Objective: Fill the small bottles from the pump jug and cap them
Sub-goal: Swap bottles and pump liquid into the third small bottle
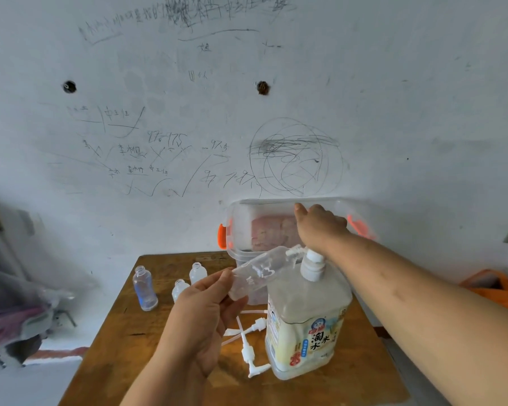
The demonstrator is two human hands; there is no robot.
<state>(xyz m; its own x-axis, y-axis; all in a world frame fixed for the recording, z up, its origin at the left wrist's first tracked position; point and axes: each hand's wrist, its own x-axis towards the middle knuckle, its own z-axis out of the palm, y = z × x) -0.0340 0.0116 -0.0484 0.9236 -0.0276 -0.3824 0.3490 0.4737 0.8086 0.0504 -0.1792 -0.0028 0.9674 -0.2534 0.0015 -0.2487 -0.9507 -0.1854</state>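
A large pump jug (305, 317) with a printed label stands on the wooden table (135, 332), its white pump head (313, 266) on top. My left hand (200, 315) pinches a clear small bottle (261, 273) by its base, tilted, with its mouth up against the pump's spout. My right hand (320, 227) lies palm down over the top of the pump head, fingers stretched away from me. Three uncapped small bottles stand at the table's far left: a taller clear one (144, 288) and two shorter ones (198, 272) (179, 288).
Loose white pump caps with tubes (248, 347) lie on the table just left of the jug. A clear storage box with orange latches (238, 230) stands behind the jug against the scribbled wall. Orange fabric (487, 288) lies off the table at the right.
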